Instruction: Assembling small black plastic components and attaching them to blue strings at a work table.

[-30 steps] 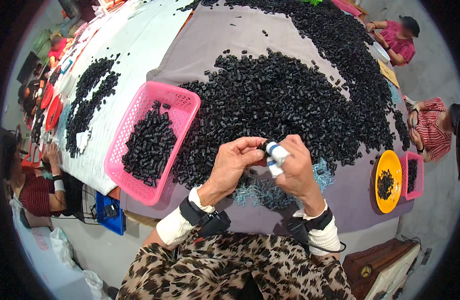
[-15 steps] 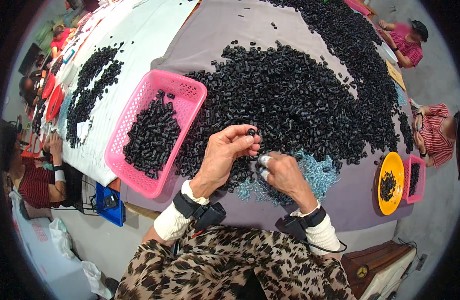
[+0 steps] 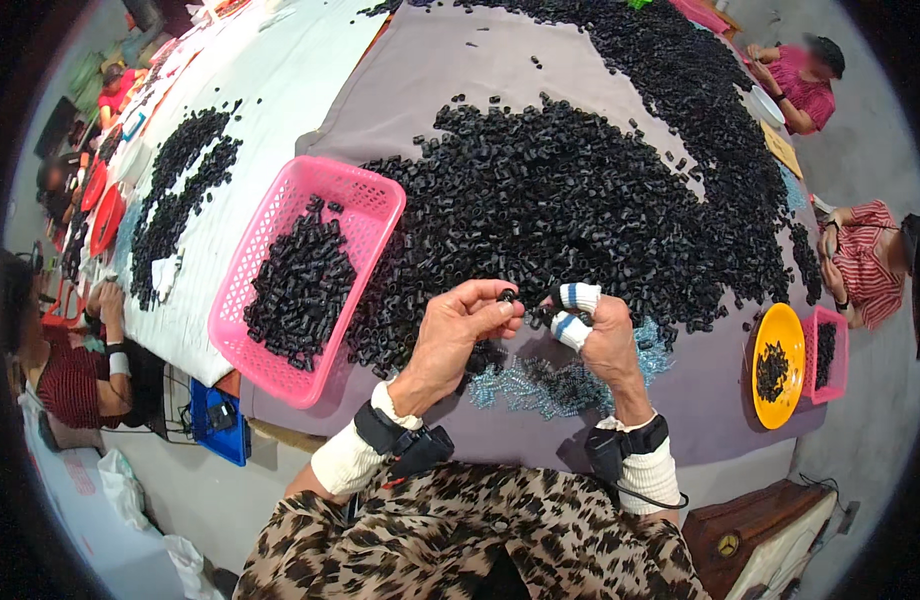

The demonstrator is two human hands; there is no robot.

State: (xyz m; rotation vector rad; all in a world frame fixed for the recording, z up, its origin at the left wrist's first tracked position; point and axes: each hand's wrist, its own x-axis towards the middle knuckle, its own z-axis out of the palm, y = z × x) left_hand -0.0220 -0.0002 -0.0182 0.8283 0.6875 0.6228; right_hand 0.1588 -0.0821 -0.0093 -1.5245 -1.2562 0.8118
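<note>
Head view: both bare hands work close together over the near edge of a table covered in grey cloth (image 3: 520, 60).
Left hand (image 3: 448, 340): thumb and fingertips pinch one small black part (image 3: 507, 296), held above the near side of the heap.
Right hand (image 3: 608, 330): just right of the left hand, apart from it, fingers curled in; blue-striped white wraps (image 3: 580, 297) cover two digits. Something dark shows by its tips, but whether it is gripped, I cannot tell.
Black heap (image 3: 560, 190): many short, tube-like pieces spread loosely beyond both hands.
Pale blue pieces (image 3: 515, 388): small and coil-like, piled on the near side, below and around the right hand.
Large pink basket (image 3: 365, 195): left of the left hand, perforated, partly filled with black pieces.
Yellow plate (image 3: 786, 328): at the near right, bearing dark bits, with a small pink basket (image 3: 825, 393) just right of it.
Far right: a co-worker in a striped red shirt (image 3: 868, 265) sits by the table edge.
</note>
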